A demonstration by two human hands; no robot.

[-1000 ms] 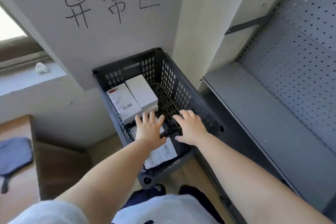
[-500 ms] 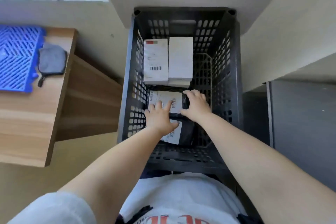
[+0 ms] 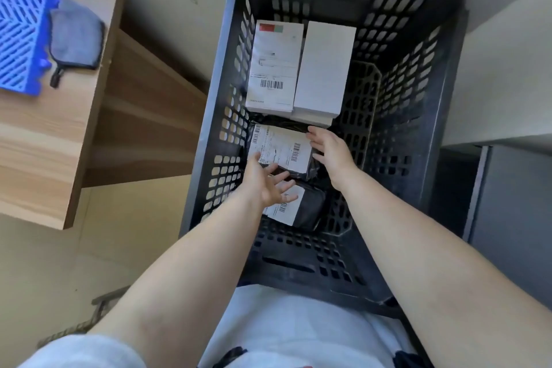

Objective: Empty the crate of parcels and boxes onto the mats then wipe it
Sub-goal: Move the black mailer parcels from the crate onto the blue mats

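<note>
A dark perforated crate [image 3: 418, 75] stands in front of me. At its far end lie two white boxes side by side, one labelled [image 3: 273, 66] and one plain [image 3: 324, 69]. In the middle lies a black parcel with a white label [image 3: 282, 148], and a second black parcel [image 3: 304, 209] lies nearer me. My left hand [image 3: 265, 181] reaches in with fingers spread at the middle parcel's left edge. My right hand [image 3: 330, 151] has straight fingers against that parcel's right edge. Whether the parcel is lifted is unclear.
A wooden table [image 3: 44, 140] stands to the left, with a blue lattice mat [image 3: 21, 24] and a grey cloth [image 3: 76, 36] on it. A grey shelf unit [image 3: 507, 203] stands to the right. A pale wall rises behind the crate.
My view has tilted down and come closer over the crate. Both hands went deeper, from above the parcels to either side of the middle parcel; my left palm now faces up.
</note>
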